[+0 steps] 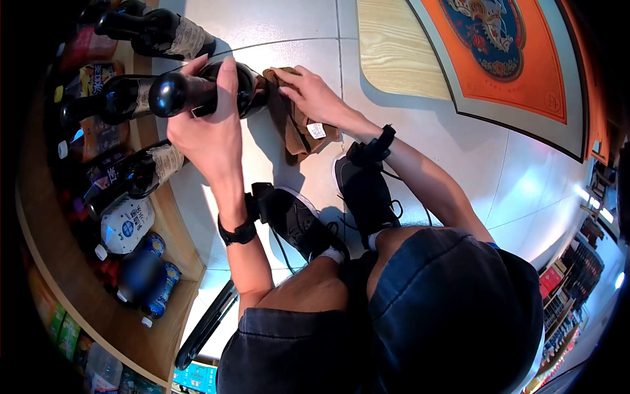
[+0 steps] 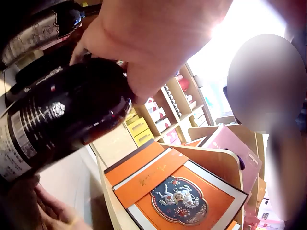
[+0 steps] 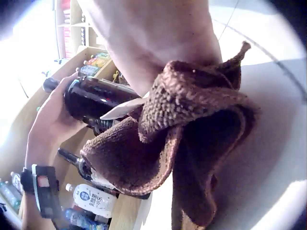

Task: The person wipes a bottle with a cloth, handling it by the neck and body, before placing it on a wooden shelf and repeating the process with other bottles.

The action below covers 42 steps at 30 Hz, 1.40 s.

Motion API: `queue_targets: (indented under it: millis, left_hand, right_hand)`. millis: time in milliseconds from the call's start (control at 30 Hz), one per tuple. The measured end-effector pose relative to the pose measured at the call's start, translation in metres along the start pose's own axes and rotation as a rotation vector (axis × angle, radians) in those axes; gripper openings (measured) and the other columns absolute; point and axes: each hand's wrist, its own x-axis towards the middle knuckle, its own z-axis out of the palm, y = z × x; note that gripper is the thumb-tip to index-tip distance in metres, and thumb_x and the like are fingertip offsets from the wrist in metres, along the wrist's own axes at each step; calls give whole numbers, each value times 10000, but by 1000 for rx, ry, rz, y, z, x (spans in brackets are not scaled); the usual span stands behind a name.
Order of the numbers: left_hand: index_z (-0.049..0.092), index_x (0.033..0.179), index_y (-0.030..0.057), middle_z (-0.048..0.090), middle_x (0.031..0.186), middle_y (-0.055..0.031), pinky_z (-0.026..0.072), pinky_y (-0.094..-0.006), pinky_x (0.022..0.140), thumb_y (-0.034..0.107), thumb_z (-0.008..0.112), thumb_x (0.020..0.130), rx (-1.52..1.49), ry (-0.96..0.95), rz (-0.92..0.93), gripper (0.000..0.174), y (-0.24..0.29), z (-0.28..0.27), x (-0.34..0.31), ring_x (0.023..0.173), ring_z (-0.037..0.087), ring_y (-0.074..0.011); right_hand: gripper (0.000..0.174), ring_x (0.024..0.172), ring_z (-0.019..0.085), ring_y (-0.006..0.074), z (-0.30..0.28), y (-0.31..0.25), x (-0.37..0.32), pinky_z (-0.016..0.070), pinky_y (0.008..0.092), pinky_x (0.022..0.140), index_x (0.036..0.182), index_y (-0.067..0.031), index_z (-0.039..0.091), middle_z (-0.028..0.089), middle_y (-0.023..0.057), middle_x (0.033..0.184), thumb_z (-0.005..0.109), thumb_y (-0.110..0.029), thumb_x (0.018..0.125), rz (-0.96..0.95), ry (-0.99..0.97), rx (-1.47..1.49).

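My left hand [image 1: 210, 141] grips a dark wine bottle [image 1: 169, 95] around its neck and shoulder, thumb and fingers on opposite sides. In the left wrist view the bottle's printed back label [image 2: 14, 148] shows. My right hand [image 1: 315, 98] holds a folded brown cloth [image 1: 295, 134] with a small white tag, close at the lower part of the bottle. The cloth [image 3: 163, 120] hangs in loose folds in the right wrist view and hides most of the fingers. Several more dark wine bottles [image 1: 187, 41] stand to the left of the held one.
A wooden shelf [image 1: 187, 243] on the left holds drinks, among them a white plastic bottle [image 1: 128, 223]. At the upper right, an orange picture box [image 1: 518, 59] lies by a pale wooden board [image 1: 400, 52]. Black shoes [image 1: 364, 190] stand on the tiled floor below the hands.
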Motion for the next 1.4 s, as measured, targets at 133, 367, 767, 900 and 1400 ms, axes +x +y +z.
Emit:
queue_targets:
  millis: [133,367,767,900,1400]
  left_hand:
    - [709,1036,33,652,776,-49,501,-268,730,286,856,812,36,151,46,368,-1,12,-4,734,623,-123]
    - [703,1010,8,627,686,-37,493,-269,698,250,795,869,-22,153,-65,295,4,14,-4,648,587,-113]
    - [687,1106,-23,682,997,-83,510,-269,851,155,707,941,-36,72,-113,244,2,9,-6,891,630,-134]
    - [684,1113,-22,675,997,-84,508,-272,858,143,681,956,-45,49,-85,228,-2,5,-4,903,624,-138]
    - [700,1058,2,679,920,-117,534,-321,812,120,714,907,-79,91,-21,191,-9,9,-5,832,652,-194]
  right_hand:
    - [395,1001,640,330,-6,5,11,514,401,871,1406,-119,561,573,192,1140,547,-240,1030,24,77,60]
    - [381,1144,574,376,-10,0,34,475,445,1003,1342,-132,616,596,212,1183,509,-304,1019,26,47,93]
    - [412,1153,556,341,-10,-3,35,475,431,999,1338,-142,623,666,152,1225,511,-374,1016,49,-38,124]
    - [419,1136,576,349,-7,-5,36,475,430,994,1341,-143,624,675,162,1202,501,-371,1013,131,-77,112]
    - [420,1186,625,326,-10,-19,42,479,390,994,1323,-100,635,665,161,1275,494,-352,1018,284,-165,376]
